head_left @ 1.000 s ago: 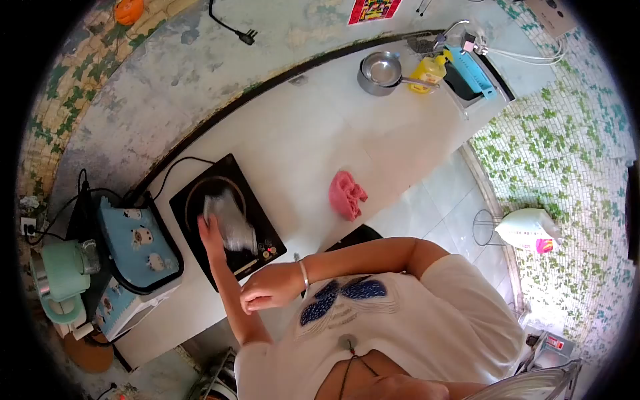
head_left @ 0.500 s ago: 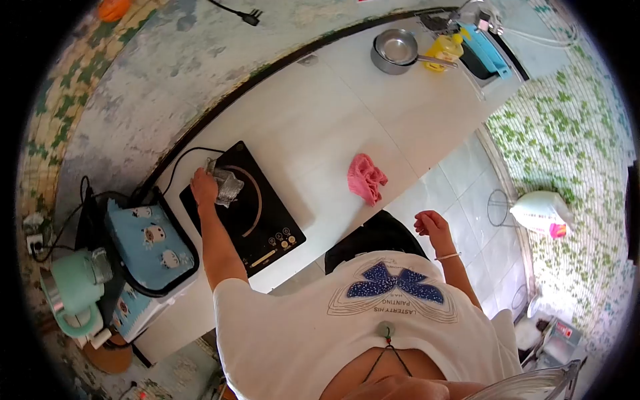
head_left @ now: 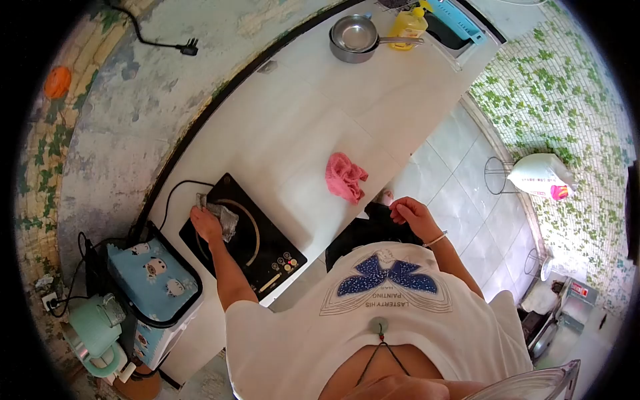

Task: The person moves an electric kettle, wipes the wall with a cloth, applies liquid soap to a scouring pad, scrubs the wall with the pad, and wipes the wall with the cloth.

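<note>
My left hand (head_left: 207, 225) is closed on a crumpled grey cloth (head_left: 225, 221), which lies on the far left part of the black induction cooktop (head_left: 267, 252). The cloth spreads out to the right of my fingers over the cooktop's ring marking. My right hand (head_left: 412, 217) hangs in the air in front of my body, off the counter edge. Its fingers are loosely curled together and nothing shows in them. A pink cloth (head_left: 345, 177) lies bunched on the counter, left of and beyond my right hand.
Two stacked metal pots (head_left: 355, 39) and a yellow bottle (head_left: 408, 28) stand at the counter's far end beside the sink (head_left: 460, 33). A blue cloth-covered appliance (head_left: 155, 270) and a mint-green mixer (head_left: 93, 333) are at left. A black plug (head_left: 189, 47) lies against the wall.
The camera view has shifted, so the counter and its contents sit differently in the picture. My left hand stays on the grey cloth; my right hand has come slightly inward toward the counter edge.
</note>
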`<action>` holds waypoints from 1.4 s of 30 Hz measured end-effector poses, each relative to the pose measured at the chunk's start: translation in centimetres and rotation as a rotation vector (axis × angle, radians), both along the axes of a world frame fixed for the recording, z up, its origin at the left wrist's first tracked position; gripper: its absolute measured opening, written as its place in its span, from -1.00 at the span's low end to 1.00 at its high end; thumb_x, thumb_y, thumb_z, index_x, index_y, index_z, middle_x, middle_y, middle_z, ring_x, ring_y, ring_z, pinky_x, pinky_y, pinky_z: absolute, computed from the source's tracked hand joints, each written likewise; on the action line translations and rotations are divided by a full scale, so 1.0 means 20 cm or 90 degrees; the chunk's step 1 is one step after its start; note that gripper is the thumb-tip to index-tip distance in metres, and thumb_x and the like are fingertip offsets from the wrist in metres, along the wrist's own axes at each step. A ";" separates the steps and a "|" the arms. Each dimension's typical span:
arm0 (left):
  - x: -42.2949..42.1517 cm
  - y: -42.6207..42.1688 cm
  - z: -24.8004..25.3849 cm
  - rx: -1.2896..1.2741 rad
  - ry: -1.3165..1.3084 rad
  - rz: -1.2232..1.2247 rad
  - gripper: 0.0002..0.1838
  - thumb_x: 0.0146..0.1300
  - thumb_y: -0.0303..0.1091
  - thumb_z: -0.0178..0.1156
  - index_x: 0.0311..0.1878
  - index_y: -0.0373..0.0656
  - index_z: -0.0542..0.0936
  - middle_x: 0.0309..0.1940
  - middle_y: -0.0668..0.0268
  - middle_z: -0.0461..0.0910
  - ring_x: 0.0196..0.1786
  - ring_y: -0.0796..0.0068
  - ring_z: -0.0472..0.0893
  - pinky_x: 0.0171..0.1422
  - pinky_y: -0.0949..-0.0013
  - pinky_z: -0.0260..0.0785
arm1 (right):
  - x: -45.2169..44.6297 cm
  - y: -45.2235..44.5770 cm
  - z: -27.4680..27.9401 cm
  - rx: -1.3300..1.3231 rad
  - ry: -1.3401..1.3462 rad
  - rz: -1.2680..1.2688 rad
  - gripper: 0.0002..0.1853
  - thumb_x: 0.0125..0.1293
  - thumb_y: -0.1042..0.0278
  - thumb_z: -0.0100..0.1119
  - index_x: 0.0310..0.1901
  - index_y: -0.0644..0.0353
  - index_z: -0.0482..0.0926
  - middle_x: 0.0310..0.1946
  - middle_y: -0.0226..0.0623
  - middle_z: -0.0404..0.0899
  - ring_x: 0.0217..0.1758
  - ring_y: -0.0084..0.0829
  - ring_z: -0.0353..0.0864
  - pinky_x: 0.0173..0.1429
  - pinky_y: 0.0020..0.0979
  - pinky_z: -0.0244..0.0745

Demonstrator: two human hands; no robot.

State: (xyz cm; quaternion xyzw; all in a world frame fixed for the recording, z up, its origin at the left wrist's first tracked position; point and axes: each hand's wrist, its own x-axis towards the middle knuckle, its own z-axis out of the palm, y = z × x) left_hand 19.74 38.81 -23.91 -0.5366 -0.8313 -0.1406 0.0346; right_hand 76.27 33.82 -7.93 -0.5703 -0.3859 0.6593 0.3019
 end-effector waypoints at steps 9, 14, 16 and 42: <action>0.23 -0.02 0.14 -0.054 -0.037 0.195 -0.66 0.37 -0.39 -0.07 0.12 -0.41 0.39 0.16 -0.04 0.38 0.30 0.06 0.29 0.41 0.15 0.10 | 0.40 0.09 -0.14 0.010 0.040 -0.049 -0.79 0.43 0.36 -0.06 -0.11 0.29 0.52 -0.37 -0.36 0.56 -0.35 -0.59 0.49 -0.22 -0.55 0.44; 0.60 -0.11 0.02 0.446 -0.640 0.492 -0.69 0.42 -0.25 -0.01 0.09 -0.23 0.32 0.06 0.15 0.43 0.03 0.26 0.43 -0.01 0.17 0.37 | 0.82 0.17 -0.28 -0.022 -0.070 0.025 -0.78 0.41 0.26 0.00 -0.10 0.19 0.56 -0.38 -0.35 0.62 -0.37 -0.55 0.60 -0.29 -0.55 0.50; 0.77 -0.16 0.27 0.609 -0.952 0.493 -0.72 0.42 -0.26 -0.02 0.09 -0.17 0.31 -0.04 0.27 0.43 -0.06 0.32 0.44 0.02 0.18 0.37 | 0.96 0.25 -0.35 -0.031 -0.092 0.064 -0.78 0.42 0.24 -0.01 -0.11 0.18 0.56 -0.40 -0.38 0.61 -0.39 -0.58 0.57 -0.31 -0.57 0.47; 0.68 0.23 0.07 0.249 -0.200 0.017 -0.59 0.06 -0.63 0.08 -0.01 -0.04 0.61 -0.07 0.13 0.50 -0.01 0.05 0.46 0.10 0.12 0.34 | -0.12 0.16 -0.20 -0.015 -0.111 0.216 -0.76 0.44 0.30 -0.05 -0.07 0.27 0.53 -0.32 -0.35 0.61 -0.33 -0.58 0.57 -0.21 -0.56 0.48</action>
